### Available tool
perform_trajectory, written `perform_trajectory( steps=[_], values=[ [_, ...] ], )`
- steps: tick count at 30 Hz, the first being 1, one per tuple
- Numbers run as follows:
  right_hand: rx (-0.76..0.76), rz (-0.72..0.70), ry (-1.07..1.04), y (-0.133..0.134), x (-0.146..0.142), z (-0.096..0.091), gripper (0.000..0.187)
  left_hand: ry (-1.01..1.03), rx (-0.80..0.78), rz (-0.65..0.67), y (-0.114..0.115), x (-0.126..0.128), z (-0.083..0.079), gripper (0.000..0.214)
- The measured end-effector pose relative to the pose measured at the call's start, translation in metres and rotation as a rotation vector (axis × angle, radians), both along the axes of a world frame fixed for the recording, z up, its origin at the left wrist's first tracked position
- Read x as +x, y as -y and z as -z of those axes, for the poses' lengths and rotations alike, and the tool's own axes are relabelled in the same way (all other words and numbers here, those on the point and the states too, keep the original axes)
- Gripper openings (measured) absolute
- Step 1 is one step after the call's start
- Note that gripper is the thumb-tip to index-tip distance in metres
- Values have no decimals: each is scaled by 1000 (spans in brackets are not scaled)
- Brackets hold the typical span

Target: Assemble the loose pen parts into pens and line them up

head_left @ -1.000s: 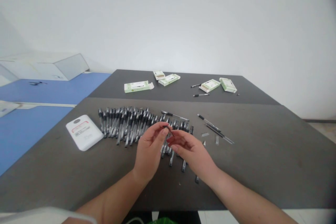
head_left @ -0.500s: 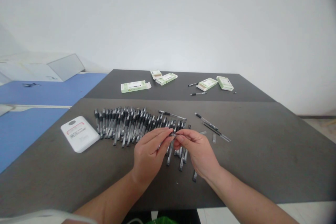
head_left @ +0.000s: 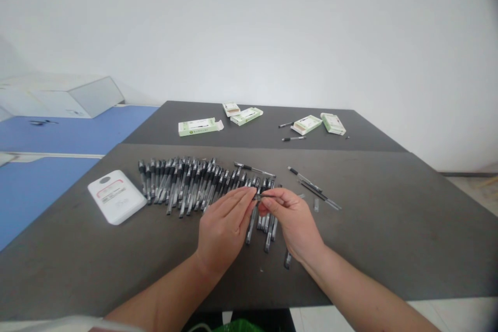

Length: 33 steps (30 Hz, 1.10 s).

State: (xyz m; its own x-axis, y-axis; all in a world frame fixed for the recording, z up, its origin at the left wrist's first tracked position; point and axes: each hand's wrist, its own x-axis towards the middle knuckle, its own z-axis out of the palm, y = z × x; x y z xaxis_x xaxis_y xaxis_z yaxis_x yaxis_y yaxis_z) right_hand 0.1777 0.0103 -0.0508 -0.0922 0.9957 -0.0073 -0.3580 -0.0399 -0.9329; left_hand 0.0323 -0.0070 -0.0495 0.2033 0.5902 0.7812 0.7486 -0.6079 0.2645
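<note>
My left hand (head_left: pixel 223 228) and my right hand (head_left: pixel 293 223) meet fingertip to fingertip above a dark grey table (head_left: pixel 389 228). Together they pinch a small dark pen part (head_left: pixel 258 197), too small to name exactly. Under and behind the hands lies a long row of several black pens (head_left: pixel 187 181), side by side. A short dark pen cap (head_left: pixel 287 259) lies on the table below my right wrist.
A white flat device (head_left: pixel 115 196) lies left of the pens. Loose pens and thin refills (head_left: pixel 315 189) lie to the right. Several green and white boxes (head_left: pixel 200 126) and two pens sit on the far table. Blue tables (head_left: pixel 46 176) stand at left.
Both hands have drawn closer together and shifted slightly right. The small part went from slanted to level between the fingertips. The view has tilted slightly.
</note>
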Motion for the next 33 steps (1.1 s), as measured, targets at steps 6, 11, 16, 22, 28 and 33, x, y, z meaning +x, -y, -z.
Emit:
perform_trajectory(
  steps=[6,11,16,22,28,33],
  values=[
    [8,-31,-57,-3,1,2,15,201,-261,53,1,2,-6,25],
    [45,-101,-87,-6,8,0,15,713,-768,269,-2,3,-14,19],
    [69,-143,-92,-4,11,0,13,1227,-1194,520,-6,4,-12,21],
    [54,-181,-96,-5,13,-1,14,1350,-1291,617,-7,5,-10,15],
    [115,-150,39,-3,13,-7,16,1315,-1201,530,-7,8,-8,18],
    [183,-20,166,-18,21,-6,18,1206,-1002,327,-12,6,-3,22]
  ],
)
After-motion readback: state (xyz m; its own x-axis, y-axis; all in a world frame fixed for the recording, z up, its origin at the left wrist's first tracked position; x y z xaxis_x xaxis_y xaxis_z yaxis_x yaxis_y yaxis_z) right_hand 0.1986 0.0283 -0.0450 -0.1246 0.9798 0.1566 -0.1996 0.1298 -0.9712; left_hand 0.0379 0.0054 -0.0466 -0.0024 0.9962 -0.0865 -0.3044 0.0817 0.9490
